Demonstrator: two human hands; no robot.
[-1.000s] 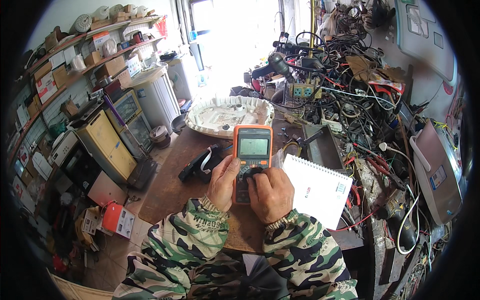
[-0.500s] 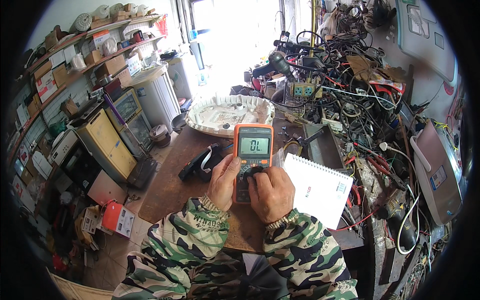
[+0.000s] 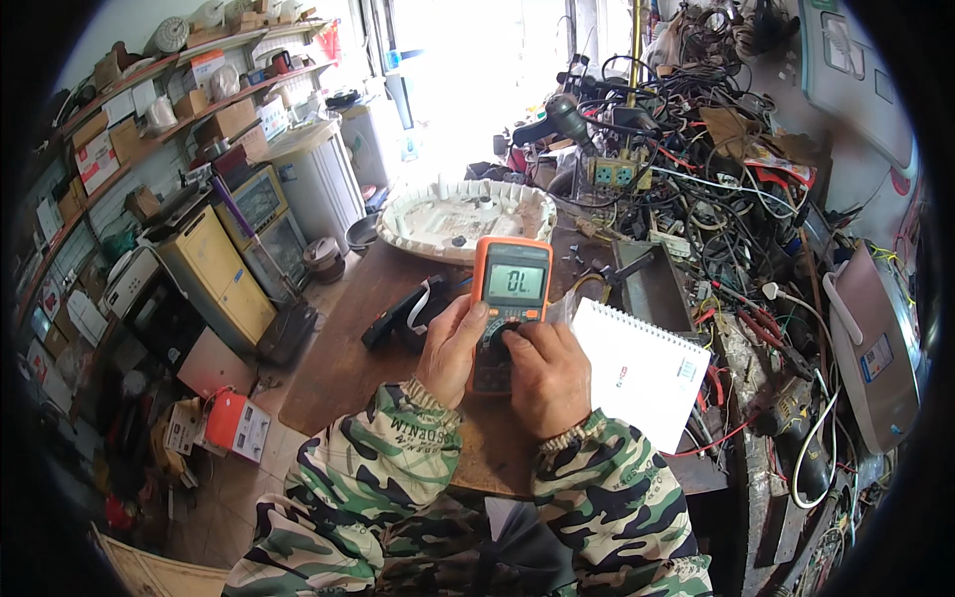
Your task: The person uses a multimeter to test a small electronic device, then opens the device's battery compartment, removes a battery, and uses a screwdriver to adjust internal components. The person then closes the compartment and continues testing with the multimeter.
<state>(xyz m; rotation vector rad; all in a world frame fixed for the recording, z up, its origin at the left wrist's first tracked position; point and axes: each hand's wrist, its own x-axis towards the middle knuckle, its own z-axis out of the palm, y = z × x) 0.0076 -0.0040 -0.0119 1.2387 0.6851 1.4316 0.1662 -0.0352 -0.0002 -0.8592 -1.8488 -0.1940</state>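
Note:
An orange-edged digital multimeter stands propped up over the table, its lit screen facing me and its top leaning slightly right. My left hand is closed round its left side, with the thumb along the front edge. Bent fingers of my right hand grip the black dial below the screen and partly hide it. Behind my left hand lies a dark object with a white strap. To the right of my right hand lies a white spiral-bound notebook.
A large off-white plastic tray-like shell sits at the table's far edge. Heaped cables, pliers and a metal trough crowd the right side. Old appliances and loaded shelves line the left.
The view has shifted a little. The multimeter tilts slightly more to the right, and my right-hand fingers have shifted a little at the dial. My left hand keeps its hold.

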